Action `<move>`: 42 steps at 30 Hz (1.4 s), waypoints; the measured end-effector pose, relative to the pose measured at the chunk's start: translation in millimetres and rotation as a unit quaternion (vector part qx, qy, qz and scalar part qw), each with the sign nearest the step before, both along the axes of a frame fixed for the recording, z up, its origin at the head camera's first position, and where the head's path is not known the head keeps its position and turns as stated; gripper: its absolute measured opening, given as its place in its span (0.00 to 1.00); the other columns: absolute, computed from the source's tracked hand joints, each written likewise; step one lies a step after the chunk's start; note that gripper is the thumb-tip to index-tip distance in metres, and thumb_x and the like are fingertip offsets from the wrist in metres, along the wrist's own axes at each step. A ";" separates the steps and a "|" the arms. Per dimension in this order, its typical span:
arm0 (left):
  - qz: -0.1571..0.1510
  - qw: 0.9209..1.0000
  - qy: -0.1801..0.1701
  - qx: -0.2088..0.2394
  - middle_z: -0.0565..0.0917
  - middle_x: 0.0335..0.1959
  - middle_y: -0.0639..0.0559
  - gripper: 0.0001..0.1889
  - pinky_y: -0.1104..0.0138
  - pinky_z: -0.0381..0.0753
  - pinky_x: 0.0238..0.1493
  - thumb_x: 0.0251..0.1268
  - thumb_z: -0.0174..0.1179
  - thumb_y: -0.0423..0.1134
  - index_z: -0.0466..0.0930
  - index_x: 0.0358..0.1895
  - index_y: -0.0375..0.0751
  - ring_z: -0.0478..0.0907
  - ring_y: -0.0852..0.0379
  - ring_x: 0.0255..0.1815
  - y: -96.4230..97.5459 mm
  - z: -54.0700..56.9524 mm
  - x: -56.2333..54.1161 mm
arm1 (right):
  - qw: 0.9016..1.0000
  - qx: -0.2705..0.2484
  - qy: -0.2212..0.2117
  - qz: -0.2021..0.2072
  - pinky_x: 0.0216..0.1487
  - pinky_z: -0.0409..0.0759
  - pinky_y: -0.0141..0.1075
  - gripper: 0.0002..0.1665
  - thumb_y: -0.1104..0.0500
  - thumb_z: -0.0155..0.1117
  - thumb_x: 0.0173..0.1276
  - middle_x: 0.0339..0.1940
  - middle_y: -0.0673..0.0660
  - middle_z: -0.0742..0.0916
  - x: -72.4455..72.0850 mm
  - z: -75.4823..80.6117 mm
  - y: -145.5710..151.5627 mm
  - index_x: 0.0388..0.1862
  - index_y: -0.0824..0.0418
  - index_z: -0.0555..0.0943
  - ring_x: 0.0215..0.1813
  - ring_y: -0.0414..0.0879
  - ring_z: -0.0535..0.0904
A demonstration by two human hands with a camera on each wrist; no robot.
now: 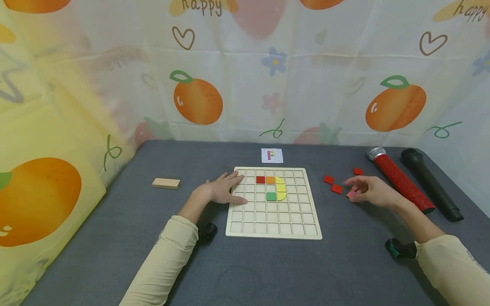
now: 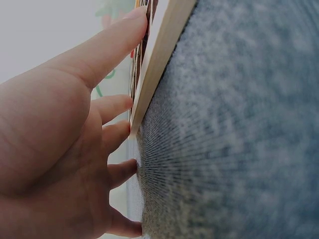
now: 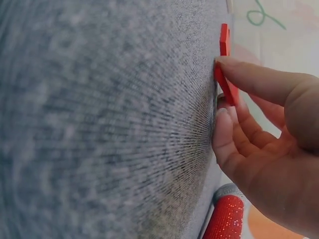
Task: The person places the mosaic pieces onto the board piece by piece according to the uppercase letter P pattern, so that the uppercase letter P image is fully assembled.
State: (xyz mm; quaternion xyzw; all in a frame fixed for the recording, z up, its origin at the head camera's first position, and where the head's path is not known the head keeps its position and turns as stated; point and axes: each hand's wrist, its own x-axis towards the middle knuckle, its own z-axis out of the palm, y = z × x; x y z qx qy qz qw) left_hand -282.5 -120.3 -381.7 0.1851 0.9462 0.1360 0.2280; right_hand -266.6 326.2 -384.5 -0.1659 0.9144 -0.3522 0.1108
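Observation:
My left hand (image 1: pixel 222 190) rests over the left edge of a pale wooden grid board (image 1: pixel 264 229), fingers spread; thumb and some fingertips touch the board in the left wrist view. On the grid sit a red square (image 1: pixel 260 179), an orange square (image 1: pixel 270 180), several yellow pieces (image 1: pixel 281 188) and a green square (image 1: pixel 271 196). To the right of the board, my right hand (image 1: pixel 369 191) pinches a red square tile (image 3: pixel 228 89) between thumb and fingers, tilted just at the tabletop. Loose red tiles (image 1: pixel 337 188) lie beside that hand.
A small card with a coloured grid pattern (image 1: pixel 272 155) lies behind the board. At the left is a wooden block (image 1: pixel 166 183). A red microphone (image 1: pixel 402 178) and a black microphone (image 1: pixel 432 185) lie at the right. A printed cloth (image 1: pixel 306 97) hangs behind the grey table.

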 end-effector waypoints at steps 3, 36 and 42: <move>0.002 1.000 0.000 0.000 0.39 0.78 0.53 0.47 0.33 0.37 0.63 0.61 0.56 0.65 0.44 0.77 0.53 0.35 0.45 0.76 0.1 0.3 0.3 | 1.000 0.009 0.006 -0.005 0.31 0.70 0.33 0.25 0.65 0.69 0.61 0.34 0.56 0.77 0.5 0.8 -0.6 0.55 0.73 0.75 0.35 0.45 0.71; 0.002 1.000 0.006 0.003 0.40 0.78 0.53 0.47 0.33 0.38 0.63 0.61 0.56 0.65 0.45 0.77 0.53 0.36 0.44 0.76 0.1 0.6 1.4 | 0.980 -0.154 -0.103 -0.078 0.43 0.82 0.40 0.25 0.63 0.64 0.67 0.43 0.64 0.84 -8.7 7.0 -48.0 0.56 0.78 0.70 0.38 0.49 0.84; 0.003 1.000 0.003 0.000 0.40 0.78 0.54 0.47 0.33 0.38 0.63 0.60 0.55 0.66 0.45 0.77 0.54 0.36 0.45 0.76 0.2 -0.4 0.7 | 0.977 -0.173 -0.112 -0.058 0.44 0.81 0.41 0.23 0.65 0.63 0.67 0.43 0.65 0.84 -10.7 7.7 -67.7 0.56 0.78 0.70 0.40 0.48 0.84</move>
